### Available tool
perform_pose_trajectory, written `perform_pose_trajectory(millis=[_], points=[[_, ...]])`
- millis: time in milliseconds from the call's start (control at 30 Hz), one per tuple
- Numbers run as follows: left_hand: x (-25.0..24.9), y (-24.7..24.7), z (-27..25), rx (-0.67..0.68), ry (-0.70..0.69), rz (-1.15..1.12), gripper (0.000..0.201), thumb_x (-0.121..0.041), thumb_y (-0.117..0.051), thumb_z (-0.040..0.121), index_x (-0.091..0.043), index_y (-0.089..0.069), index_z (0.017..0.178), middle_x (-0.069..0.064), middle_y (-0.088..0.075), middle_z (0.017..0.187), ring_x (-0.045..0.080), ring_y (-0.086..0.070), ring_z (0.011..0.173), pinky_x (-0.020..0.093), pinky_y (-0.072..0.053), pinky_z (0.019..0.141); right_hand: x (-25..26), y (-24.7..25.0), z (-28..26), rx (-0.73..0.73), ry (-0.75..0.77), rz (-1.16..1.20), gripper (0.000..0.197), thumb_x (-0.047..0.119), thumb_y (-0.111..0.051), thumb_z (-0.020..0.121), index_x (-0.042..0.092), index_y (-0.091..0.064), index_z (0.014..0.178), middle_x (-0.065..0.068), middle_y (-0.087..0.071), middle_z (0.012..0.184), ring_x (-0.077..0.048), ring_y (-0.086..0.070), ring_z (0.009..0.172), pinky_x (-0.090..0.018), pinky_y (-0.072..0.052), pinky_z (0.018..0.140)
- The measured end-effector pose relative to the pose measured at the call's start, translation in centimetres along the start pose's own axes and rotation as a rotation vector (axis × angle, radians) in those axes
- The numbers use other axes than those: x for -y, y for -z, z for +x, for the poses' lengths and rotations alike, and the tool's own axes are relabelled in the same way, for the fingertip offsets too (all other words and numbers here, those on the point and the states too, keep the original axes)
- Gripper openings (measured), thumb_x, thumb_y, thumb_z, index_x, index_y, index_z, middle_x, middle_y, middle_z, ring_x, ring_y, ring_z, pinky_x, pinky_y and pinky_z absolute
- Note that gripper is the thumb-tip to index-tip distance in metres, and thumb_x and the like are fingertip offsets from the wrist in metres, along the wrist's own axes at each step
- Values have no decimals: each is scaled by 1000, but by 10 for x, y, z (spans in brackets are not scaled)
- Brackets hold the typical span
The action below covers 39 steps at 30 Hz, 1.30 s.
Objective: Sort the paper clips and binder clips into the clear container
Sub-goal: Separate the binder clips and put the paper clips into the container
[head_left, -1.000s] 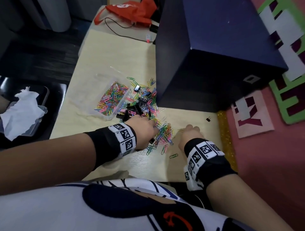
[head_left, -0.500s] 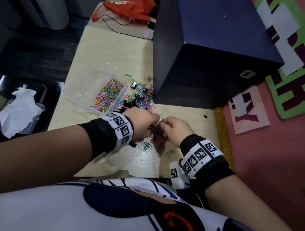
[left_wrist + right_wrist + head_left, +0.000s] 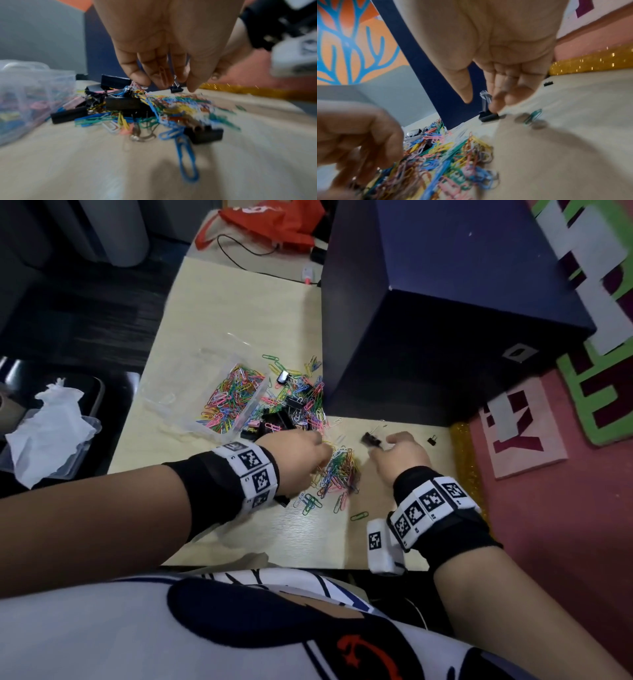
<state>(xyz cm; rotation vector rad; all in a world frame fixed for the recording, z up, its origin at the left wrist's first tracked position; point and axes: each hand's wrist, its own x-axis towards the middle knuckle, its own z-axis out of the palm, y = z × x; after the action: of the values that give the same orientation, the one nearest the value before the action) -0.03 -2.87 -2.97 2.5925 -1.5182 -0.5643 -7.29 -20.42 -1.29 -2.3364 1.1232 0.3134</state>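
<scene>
Item 1, right hand [image 3: 400, 453]. Fingertips [image 3: 494, 106] narrowed and curled onto the wire handle of a small black binder clip [image 3: 371, 440], thumb standing off. Clip at the tabletop or barely clear of it; cannot tell which through the blur. Half a second back: pressed against the other hand above the heap. Now drawn off to the right of it, clip in tow.

Item 2, left hand [image 3: 294, 460]. Fingers [image 3: 137, 75] bunched, pointing down, apparently nipping a single paper clip [image 3: 162, 75]; blurred, so not certain. Poised over the near-left edge of the heap, same post as before.

Item 3, loose heap of coloured wire paper clips [image 3: 339, 470]. Between the two hands, on the pale wooden tabletop [image 3: 274, 535], with strays fanned toward the near edge.

Item 4, larger black binder clips [image 3: 281, 416]. Tangled with more paper clips just beside the container's right wall.

Item 5, clear plastic container [image 3: 178, 405]. Left of all the above, one compartment already deep in coloured paper clips.

Item 6, lone tiny black binder clip [image 3: 432, 440]. Far right, near the table edge, well apart from the rest.

Item 7, tall dark blue box [image 3: 428, 337]. Behind the heap.

Assessment: one binder clip teased free of the tangle, not yet binned; likely next a carry leftward across the heap to the container. Bulk of sorting outstanding.
</scene>
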Motion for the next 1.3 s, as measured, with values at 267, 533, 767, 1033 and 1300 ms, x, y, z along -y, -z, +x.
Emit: perform_pose_trajectory(millis=[267, 533, 767, 1033, 1300], points=[[-7, -10, 5, 149, 101, 145, 79, -26, -75, 75, -12, -32, 139, 11, -42, 127, 30, -43, 114, 43, -49, 93, -2, -22, -31, 381, -43, -585, 77, 19, -73, 72, 7, -26, 131, -13, -53, 117, -28, -62, 100, -38, -56, 84], [-7, -1, 10, 181, 38, 156, 33, 0, -56, 84, -7, -53, 116, 13, -55, 111, 31, -58, 99, 38, -51, 81, 9, -43, -23, 153, 195, -180, 65, 14, -68, 81, 9, -34, 135, -14, -39, 133, -32, -51, 118, -33, -43, 97], [-3, 4, 8, 141, 47, 92, 25, -9, -50, 92, -9, -58, 116, 9, -58, 112, 25, -60, 101, 31, -47, 77, 12, -49, -17, 236, 442, -301, 88, 43, -80, 69, 35, -31, 142, -3, -25, 138, -26, -42, 124, -33, -39, 106], [21, 20, -4, -59, 101, -194, 26, -17, -53, 90, -21, -67, 112, 2, -61, 114, 21, -58, 107, 29, -44, 89, 23, -54, -13, 131, 453, -331, 29, 6, -52, 86, 15, -56, 113, -8, -42, 113, -30, -56, 93, -24, -40, 77], [59, 53, -21, -304, 212, -379, 18, -24, -68, 83, -26, -73, 100, -11, -55, 81, 9, -53, 77, 20, -37, 71, 75, -21, -3, 237, 390, -637, 24, 11, -54, 90, 12, -65, 112, -9, -64, 115, -26, -60, 107, -29, -50, 89]])
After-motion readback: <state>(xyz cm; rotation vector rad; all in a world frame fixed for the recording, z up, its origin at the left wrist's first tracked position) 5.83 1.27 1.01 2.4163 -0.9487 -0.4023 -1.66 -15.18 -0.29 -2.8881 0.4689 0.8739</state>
